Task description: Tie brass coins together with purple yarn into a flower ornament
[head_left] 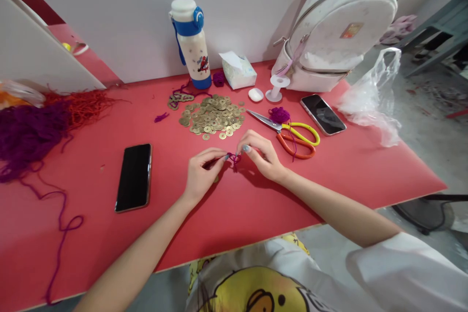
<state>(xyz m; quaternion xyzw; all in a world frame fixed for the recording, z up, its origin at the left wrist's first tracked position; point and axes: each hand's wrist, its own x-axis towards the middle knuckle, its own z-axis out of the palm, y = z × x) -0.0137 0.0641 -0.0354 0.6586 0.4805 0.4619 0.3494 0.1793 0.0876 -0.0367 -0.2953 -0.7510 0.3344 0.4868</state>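
Note:
My left hand (pixel 202 170) and my right hand (pixel 262 153) meet over the red table (pixel 329 170), fingers pinched on a short piece of purple cord (pixel 234 158) between them. A brass coin seems to lie under my left fingers. Just beyond my hands lies a pile of brass coins with holes (pixel 212 116). Orange and yellow scissors (pixel 292 137) rest to the right of my right hand.
A black phone (pixel 134 176) lies at the left, another phone (pixel 323 114) at the right. Purple yarn (pixel 25 131) and orange yarn (pixel 82 105) are heaped far left. A water bottle (pixel 192 44), tissue pack (pixel 239 72), empty spool (pixel 277 87), white backpack (pixel 340 29) and plastic bag (pixel 373 97) stand behind.

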